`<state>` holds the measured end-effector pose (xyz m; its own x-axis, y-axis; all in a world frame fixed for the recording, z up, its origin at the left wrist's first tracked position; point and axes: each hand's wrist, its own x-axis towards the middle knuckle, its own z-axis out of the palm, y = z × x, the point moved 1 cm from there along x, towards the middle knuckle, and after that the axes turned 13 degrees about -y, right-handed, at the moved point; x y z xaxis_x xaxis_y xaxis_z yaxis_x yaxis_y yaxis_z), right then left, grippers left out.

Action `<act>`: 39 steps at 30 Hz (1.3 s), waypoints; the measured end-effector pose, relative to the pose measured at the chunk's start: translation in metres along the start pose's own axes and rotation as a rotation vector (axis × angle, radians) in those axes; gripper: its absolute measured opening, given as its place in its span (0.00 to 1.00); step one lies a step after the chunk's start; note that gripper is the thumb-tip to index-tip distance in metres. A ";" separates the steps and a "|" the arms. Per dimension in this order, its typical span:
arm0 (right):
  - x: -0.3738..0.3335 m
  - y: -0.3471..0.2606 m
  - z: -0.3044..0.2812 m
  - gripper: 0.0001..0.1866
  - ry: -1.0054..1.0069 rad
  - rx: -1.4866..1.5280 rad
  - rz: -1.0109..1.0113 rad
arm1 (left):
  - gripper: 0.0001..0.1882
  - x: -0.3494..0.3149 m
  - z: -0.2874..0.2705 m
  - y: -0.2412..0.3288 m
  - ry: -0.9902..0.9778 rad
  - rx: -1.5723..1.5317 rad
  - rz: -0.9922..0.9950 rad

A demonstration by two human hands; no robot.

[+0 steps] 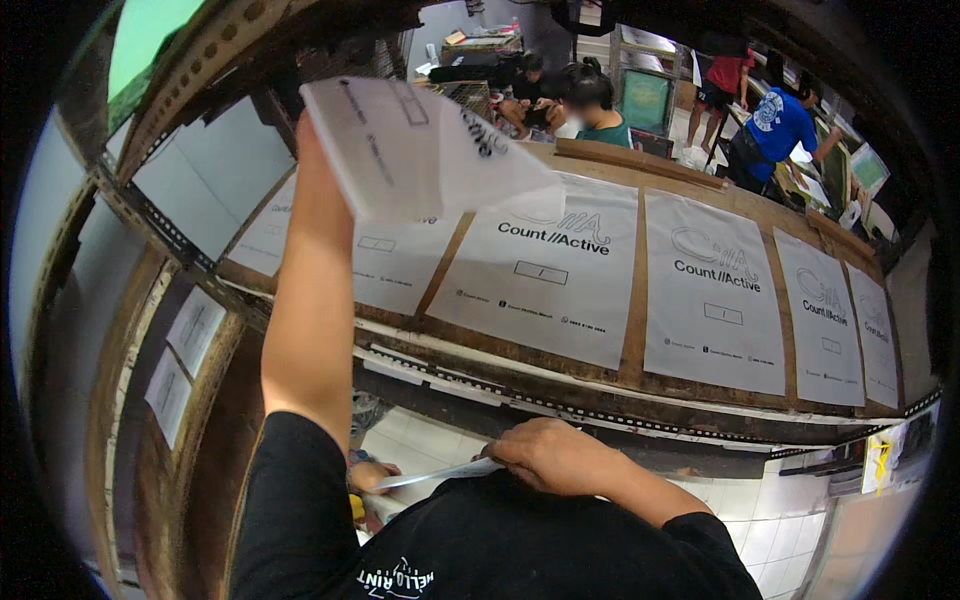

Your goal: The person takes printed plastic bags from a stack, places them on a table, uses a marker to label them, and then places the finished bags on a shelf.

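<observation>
You have six printed sheets (715, 345) on one long board (635, 350), and two more white sheets (195, 325) at your left. Your left hand (308, 138) has at least one lifted sheet (395, 165); your right hand (550, 455) has one flat thing (440, 474). You can count four other people (772, 125) too.

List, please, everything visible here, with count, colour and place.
long table: one, brown, across the middle
flat sheets: six, white, in a row on it
raised sheet: one, white, over the table's left part
small sheets: two, white, far left
people: four, varied clothes, back
panel: one, dark green, back
tiles: many, white, floor
pale strip: one, whitish, lower middle
shirt: one, black, bottom
left hand: one, mostly hidden, behind raised sheet
right hand: one, bare, at strip's end
</observation>
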<state>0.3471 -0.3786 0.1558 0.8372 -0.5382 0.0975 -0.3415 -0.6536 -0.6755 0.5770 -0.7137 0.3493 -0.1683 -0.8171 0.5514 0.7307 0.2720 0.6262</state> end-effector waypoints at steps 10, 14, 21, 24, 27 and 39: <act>0.026 0.045 0.042 0.12 -0.085 -0.060 0.142 | 0.12 -0.102 -0.126 -0.010 -0.102 0.630 0.063; 0.085 0.070 0.068 0.12 -0.214 -0.041 0.173 | 0.11 -0.152 -0.155 0.025 -0.109 1.011 0.011; 0.246 0.137 0.119 0.11 -0.351 0.042 0.087 | 0.28 -0.153 -0.234 0.020 0.210 0.351 -0.260; 0.315 0.208 0.146 0.12 -0.310 0.210 -0.015 | 0.23 -0.139 -0.236 0.004 0.351 0.012 -0.325; 0.381 0.283 0.146 0.13 -0.186 0.211 0.031 | 0.24 -0.145 -0.256 -0.009 0.101 0.577 -0.113; 0.501 0.435 0.062 0.16 0.187 -0.500 0.434 | 0.32 -0.154 -0.215 0.013 0.590 0.169 -0.207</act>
<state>0.6442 -0.8991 -0.1348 0.5076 -0.8602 0.0488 -0.8231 -0.5009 -0.2676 0.7542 -0.6935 0.1540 0.1324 -0.9902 0.0446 0.5999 0.1159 0.7916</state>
